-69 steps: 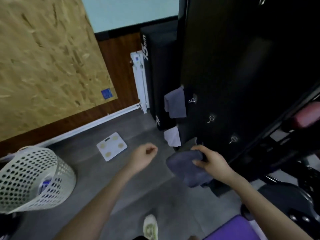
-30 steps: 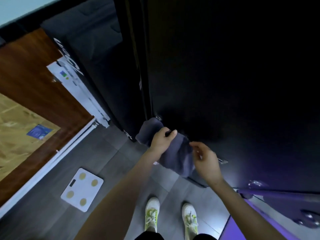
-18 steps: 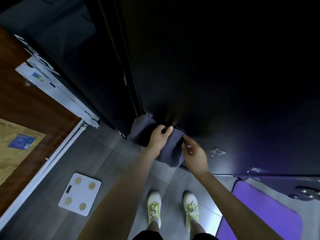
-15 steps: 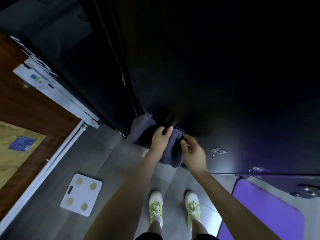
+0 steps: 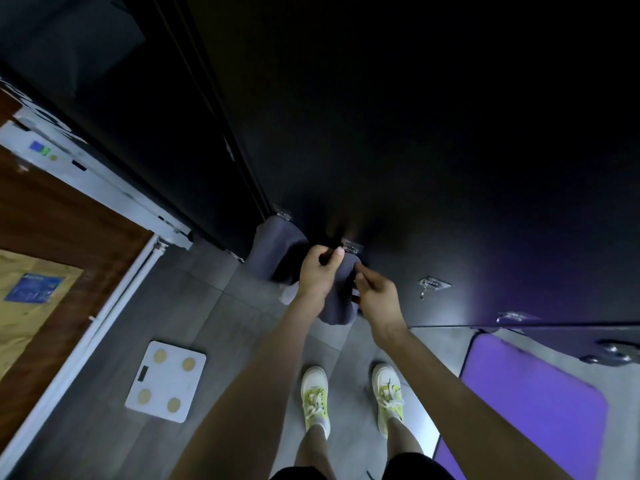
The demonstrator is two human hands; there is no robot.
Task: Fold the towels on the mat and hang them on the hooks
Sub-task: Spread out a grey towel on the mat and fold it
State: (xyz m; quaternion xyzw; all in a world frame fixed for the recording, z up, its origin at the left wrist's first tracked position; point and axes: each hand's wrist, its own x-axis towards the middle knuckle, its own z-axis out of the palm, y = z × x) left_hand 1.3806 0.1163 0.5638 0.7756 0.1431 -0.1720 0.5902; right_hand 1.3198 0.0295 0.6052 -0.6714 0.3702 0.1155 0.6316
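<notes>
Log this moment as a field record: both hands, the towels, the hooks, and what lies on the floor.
Left hand: grips the top of the grey towel, just below the second hook
Right hand: pinches the same towel's right edge
Hooked yet: cannot tell
Hung towel: hangs from the first hook, left of the hands
Free hooks: third hook and fourth hook, right of the hands
Floor: white scale, purple mat

- Single head-worn wide-angle view, aimed forward and steeply down.
- Person's own shoes [image 5: 314, 393] at lower centre. Forearms run up-frame to left hand [image 5: 317, 271] and right hand [image 5: 375, 296] at centre, both on the towel [image 5: 337, 306].
- Dark panel [image 5: 415, 133] close, filling upper frame; floor [image 5: 221, 306] lower left.
</notes>
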